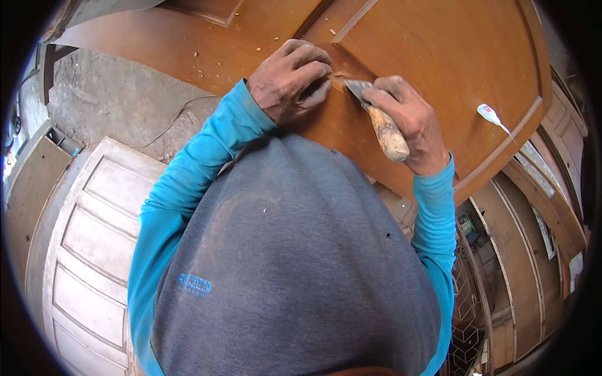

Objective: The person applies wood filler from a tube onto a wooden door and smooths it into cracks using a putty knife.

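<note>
A brown wooden panelled door (433,37) lies before me. My right hand (407,116) is wrapped round the worn wooden handle of a putty knife (387,135). Its grey metal blade points left and rests at or just above the wood by a groove, beside a pale rough spot (340,76). Just left of that spot, my left hand (295,78) hovers low over the door or touches it, fingers curled and closed. Whatever those fingers may pinch is hidden. On the door's right part lies a small white bottle (489,114) with a thin nozzle.
Small wood crumbs (258,49) are scattered over the door's left side. A whitish panelled door (94,250) stands or lies at lower left, near a cable (179,116) on the concrete floor (125,94). Several boards and panels (520,250) lean along the right.
</note>
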